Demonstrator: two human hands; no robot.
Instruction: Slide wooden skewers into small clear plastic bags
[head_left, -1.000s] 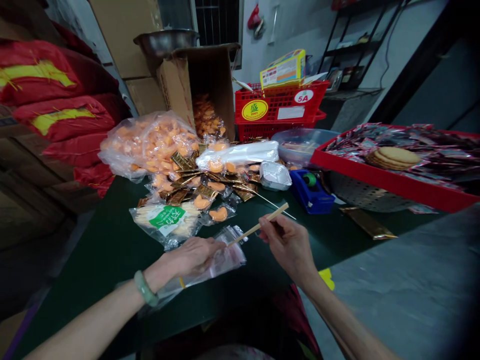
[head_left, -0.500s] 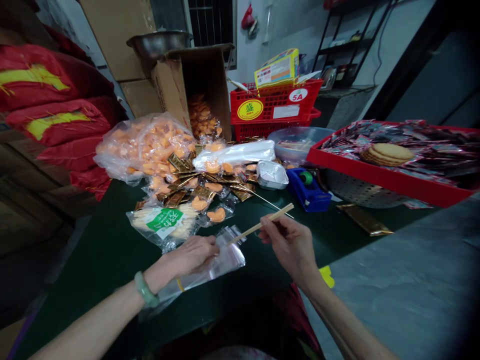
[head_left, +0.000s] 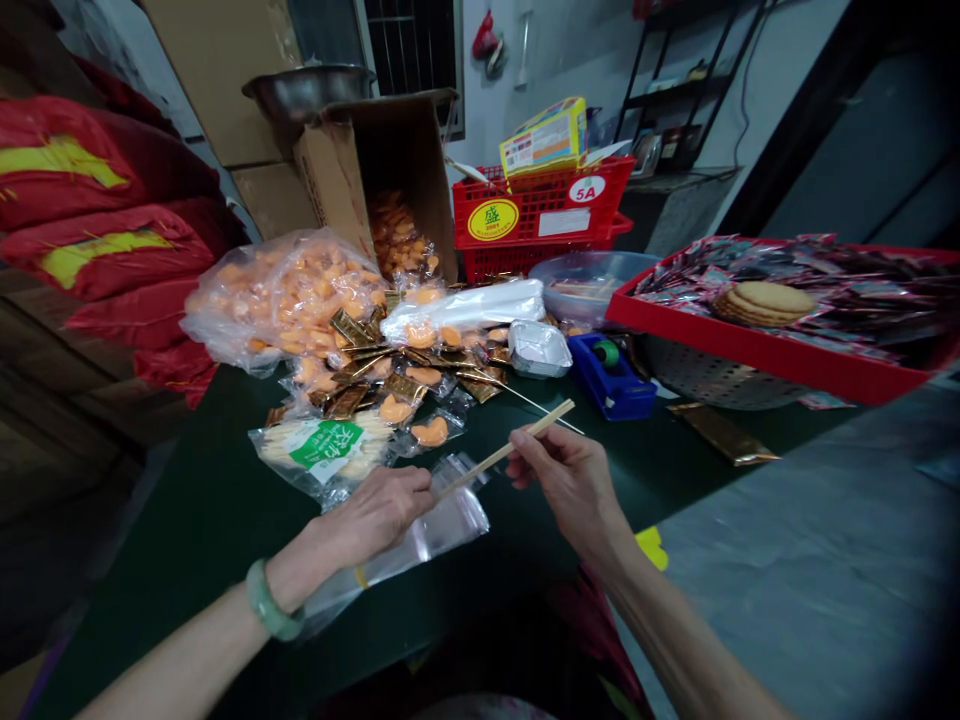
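The right hand (head_left: pixel 574 480) pinches a wooden stick (head_left: pixel 504 451), long axis running from 2 o'clock down to 8 o'clock, lower tip at the clear bag (head_left: pixel 435 525). The left hand (head_left: pixel 375 512) grips that bag's mouth. Both rest over a dark green table (head_left: pixel 187 510) crowded with snack packets (head_left: pixel 390 385).

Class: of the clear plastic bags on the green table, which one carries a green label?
The flat bag of pale sticks, just beyond the left hand; the other bags show no green label.

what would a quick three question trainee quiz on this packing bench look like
1. True or false: the right hand holds a wooden stick.
2. What does the left hand press on? A) clear plastic bag B) blue tape dispenser C) foil tray
3. Fill in: the stick's lower tip points toward the ___ hand.

Key: 1 true; 2 A; 3 left.
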